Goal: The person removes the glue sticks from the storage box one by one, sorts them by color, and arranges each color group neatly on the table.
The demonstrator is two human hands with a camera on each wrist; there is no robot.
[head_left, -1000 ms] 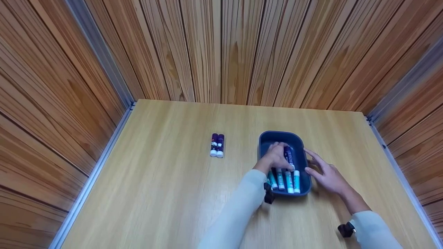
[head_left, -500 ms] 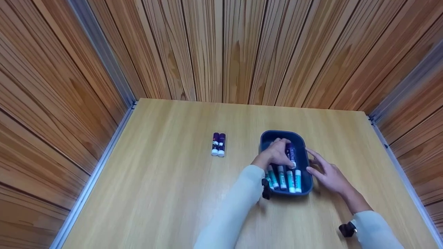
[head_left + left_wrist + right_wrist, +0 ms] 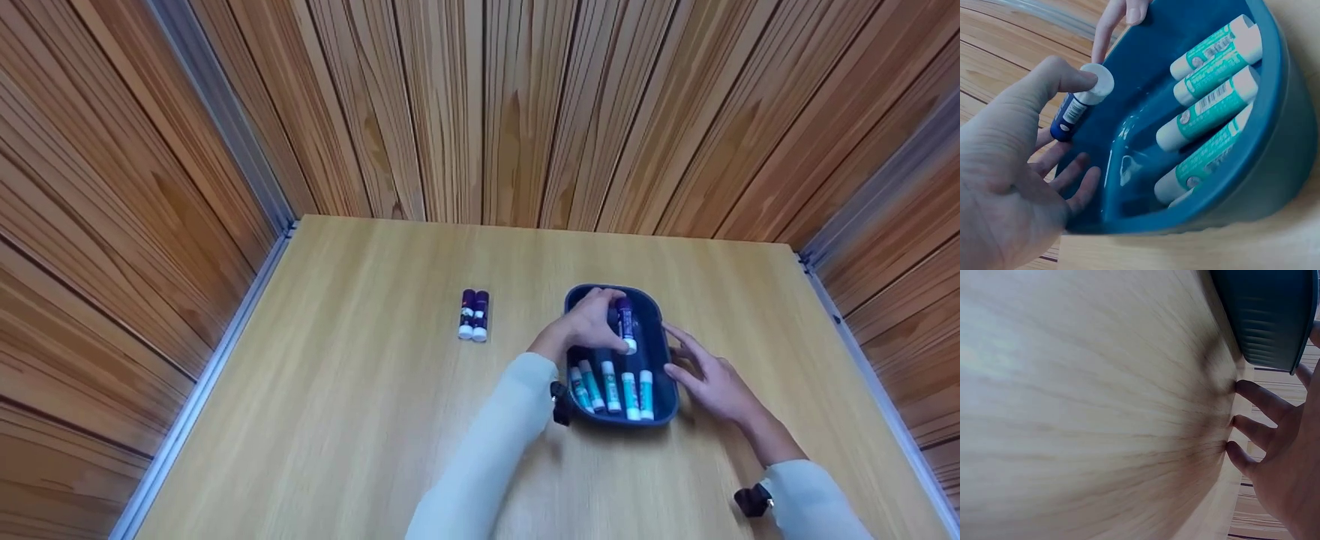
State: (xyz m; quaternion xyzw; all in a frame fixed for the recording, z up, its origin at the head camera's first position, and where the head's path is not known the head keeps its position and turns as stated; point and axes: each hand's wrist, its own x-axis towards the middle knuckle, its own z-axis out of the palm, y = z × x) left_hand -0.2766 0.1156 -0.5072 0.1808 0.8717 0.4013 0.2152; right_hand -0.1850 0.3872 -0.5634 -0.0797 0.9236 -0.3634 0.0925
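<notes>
My left hand [image 3: 589, 324] pinches a purple glue stick [image 3: 625, 324] with a white end. In the left wrist view the thumb presses on the white end of the glue stick [image 3: 1072, 112], and the other fingers spread below. This happens over the far part of a dark blue plastic bin [image 3: 658, 352]. At the bin's near end lie several green glue sticks [image 3: 610, 388] with white ends. My right hand [image 3: 709, 381] is at the bin's right rim, thumb and forefinger touching it. In the right wrist view its other fingers [image 3: 1261, 402] extend down to the tabletop.
Two purple glue sticks [image 3: 473, 315] lie side by side on the wooden table [image 3: 360, 390], left of the bin. Wood-panelled walls [image 3: 510, 112] stand behind and at both sides, with metal strips [image 3: 217, 345] along the table's side edges.
My left hand has drawn up and slightly left with the purple glue stick, toward the bin's far end. More green glue sticks show at the near end. The right hand stays at the rim.
</notes>
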